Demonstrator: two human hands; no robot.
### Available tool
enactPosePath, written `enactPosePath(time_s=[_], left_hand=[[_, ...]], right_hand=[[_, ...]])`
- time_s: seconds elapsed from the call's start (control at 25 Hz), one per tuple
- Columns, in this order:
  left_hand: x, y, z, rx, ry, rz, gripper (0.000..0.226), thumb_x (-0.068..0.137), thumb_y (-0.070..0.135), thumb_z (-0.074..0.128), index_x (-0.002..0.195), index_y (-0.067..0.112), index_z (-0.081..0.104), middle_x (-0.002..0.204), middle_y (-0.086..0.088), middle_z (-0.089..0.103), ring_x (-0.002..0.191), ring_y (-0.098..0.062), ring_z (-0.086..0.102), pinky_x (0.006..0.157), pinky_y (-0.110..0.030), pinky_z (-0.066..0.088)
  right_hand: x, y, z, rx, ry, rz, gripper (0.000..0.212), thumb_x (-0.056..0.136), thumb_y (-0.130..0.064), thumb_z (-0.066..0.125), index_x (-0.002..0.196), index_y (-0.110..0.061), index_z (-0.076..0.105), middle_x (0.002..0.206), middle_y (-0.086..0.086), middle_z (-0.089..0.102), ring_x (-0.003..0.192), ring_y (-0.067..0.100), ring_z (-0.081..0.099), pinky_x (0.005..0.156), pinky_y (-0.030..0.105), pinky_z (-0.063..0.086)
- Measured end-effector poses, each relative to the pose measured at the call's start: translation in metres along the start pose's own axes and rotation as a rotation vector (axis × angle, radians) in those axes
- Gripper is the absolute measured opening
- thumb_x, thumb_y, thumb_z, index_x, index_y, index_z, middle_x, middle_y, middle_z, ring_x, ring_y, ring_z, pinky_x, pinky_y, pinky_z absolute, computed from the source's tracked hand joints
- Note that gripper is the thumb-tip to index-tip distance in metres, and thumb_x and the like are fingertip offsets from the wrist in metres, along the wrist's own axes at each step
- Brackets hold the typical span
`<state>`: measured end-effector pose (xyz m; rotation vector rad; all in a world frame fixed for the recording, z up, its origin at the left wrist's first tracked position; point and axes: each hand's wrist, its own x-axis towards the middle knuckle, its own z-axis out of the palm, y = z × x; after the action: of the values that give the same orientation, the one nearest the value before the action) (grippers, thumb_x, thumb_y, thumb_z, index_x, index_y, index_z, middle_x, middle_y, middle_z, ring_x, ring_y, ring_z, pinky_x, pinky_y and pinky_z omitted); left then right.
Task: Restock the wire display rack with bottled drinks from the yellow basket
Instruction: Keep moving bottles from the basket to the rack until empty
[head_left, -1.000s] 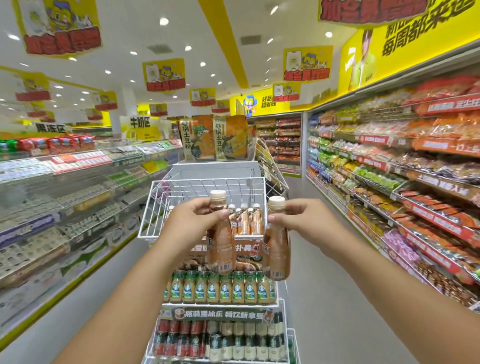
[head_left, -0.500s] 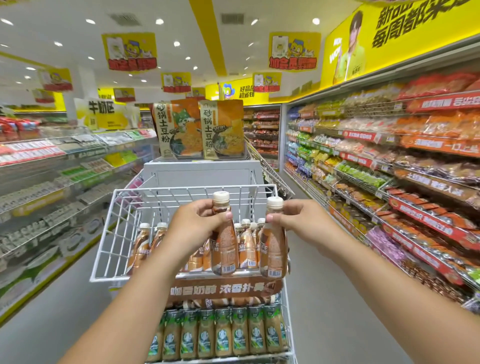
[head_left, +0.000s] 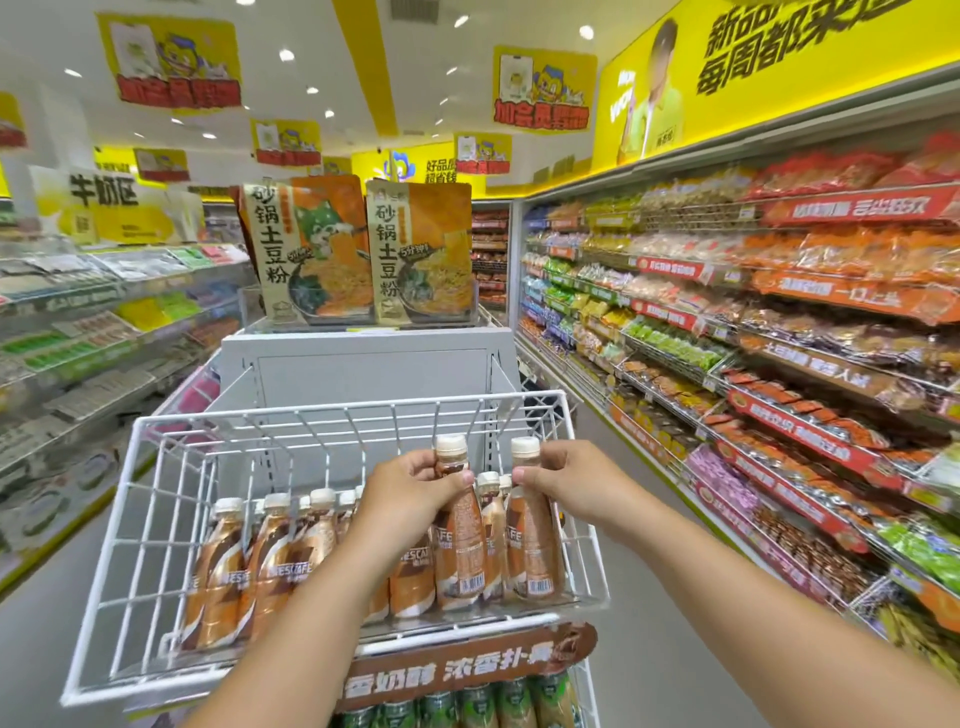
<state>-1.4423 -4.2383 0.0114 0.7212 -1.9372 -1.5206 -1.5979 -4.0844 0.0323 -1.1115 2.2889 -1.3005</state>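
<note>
The white wire display rack (head_left: 171, 525) stands in front of me, its top basket holding several brown coffee bottles (head_left: 260, 566) in rows. My left hand (head_left: 410, 493) grips the neck of one brown bottle (head_left: 460, 551) with a cream cap. My right hand (head_left: 571, 483) grips the neck of a second brown bottle (head_left: 532, 551) just to its right. Both bottles stand upright inside the basket at its front right, low among the others. The yellow basket is out of sight.
Green-labelled bottles (head_left: 457, 701) fill the tier below a brown banner (head_left: 467, 670). Two large noodle packets (head_left: 358, 249) stand on a grey unit behind the rack. Stocked shelves (head_left: 779, 338) line the right aisle, and chilled shelves (head_left: 78, 338) line the left.
Both hands have carried their bottles forward and down into the top basket, and my view has moved closer to the rack.
</note>
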Motion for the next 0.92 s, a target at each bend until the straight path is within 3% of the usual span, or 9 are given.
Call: enactPosePath(time_s=[0.2, 0.32, 0.44, 0.6, 0.72, 0.8, 0.92], left_hand=[[0.028, -0.033, 0.021, 0.050, 0.003, -0.078, 0.053, 0.076, 0.039, 0.087, 0.122, 0.018, 0.069, 0.111, 0.003, 0.077, 0.091, -0.013, 0.076, 0.079, -0.031, 0.061], [0.038, -0.047, 0.031, 0.125, 0.039, -0.111, 0.079, 0.069, 0.055, 0.086, 0.133, 0.017, 0.063, 0.124, 0.001, 0.072, 0.102, -0.017, 0.072, 0.094, -0.039, 0.057], [0.043, -0.051, 0.039, 0.163, 0.056, -0.129, 0.077, 0.079, 0.047, 0.084, 0.141, 0.010, 0.056, 0.137, -0.006, 0.064, 0.119, -0.023, 0.063, 0.094, -0.031, 0.047], [0.053, -0.058, 0.043, 0.291, 0.044, -0.117, 0.079, 0.075, 0.055, 0.083, 0.139, 0.015, 0.059, 0.131, -0.002, 0.068, 0.114, -0.020, 0.065, 0.093, -0.032, 0.049], [0.057, -0.060, 0.045, 0.315, 0.046, -0.116, 0.081, 0.074, 0.054, 0.084, 0.141, 0.016, 0.058, 0.131, 0.001, 0.067, 0.113, -0.018, 0.064, 0.087, -0.028, 0.046], [0.056, -0.057, 0.046, 0.331, 0.043, -0.103, 0.080, 0.077, 0.052, 0.083, 0.142, 0.015, 0.057, 0.118, 0.006, 0.066, 0.104, -0.015, 0.062, 0.078, -0.025, 0.042], [0.055, -0.057, 0.043, 0.325, 0.026, -0.096, 0.080, 0.079, 0.055, 0.080, 0.144, 0.017, 0.054, 0.120, 0.005, 0.066, 0.100, -0.012, 0.059, 0.084, -0.027, 0.044]], right_hand=[[0.021, 0.017, 0.014, -0.008, -0.009, 0.125, 0.018, 0.096, -0.029, 0.071, 0.088, -0.014, 0.075, 0.085, 0.008, 0.075, 0.069, 0.012, 0.060, 0.064, 0.026, 0.045], [0.031, 0.024, 0.023, -0.011, 0.003, 0.189, 0.020, 0.097, -0.029, 0.068, 0.092, -0.010, 0.074, 0.092, 0.010, 0.075, 0.071, 0.015, 0.061, 0.064, 0.028, 0.044], [0.041, 0.031, 0.035, -0.017, 0.011, 0.250, 0.017, 0.099, -0.030, 0.066, 0.100, -0.013, 0.069, 0.103, 0.009, 0.071, 0.082, 0.018, 0.064, 0.071, 0.030, 0.047], [0.052, 0.037, 0.047, -0.121, 0.030, 0.307, 0.054, 0.097, -0.041, 0.065, 0.140, -0.010, 0.056, 0.138, 0.009, 0.062, 0.119, 0.029, 0.062, 0.094, 0.034, 0.050], [0.050, 0.036, 0.050, -0.135, 0.044, 0.321, 0.056, 0.100, -0.040, 0.061, 0.147, -0.010, 0.050, 0.145, 0.010, 0.058, 0.126, 0.029, 0.059, 0.095, 0.033, 0.047], [0.048, 0.034, 0.050, -0.147, 0.048, 0.312, 0.056, 0.102, -0.039, 0.059, 0.148, -0.009, 0.049, 0.146, 0.010, 0.056, 0.128, 0.029, 0.058, 0.097, 0.034, 0.046], [0.040, 0.031, 0.049, -0.182, 0.039, 0.279, 0.058, 0.103, -0.042, 0.054, 0.151, -0.010, 0.043, 0.149, 0.009, 0.053, 0.131, 0.028, 0.055, 0.098, 0.034, 0.045]])
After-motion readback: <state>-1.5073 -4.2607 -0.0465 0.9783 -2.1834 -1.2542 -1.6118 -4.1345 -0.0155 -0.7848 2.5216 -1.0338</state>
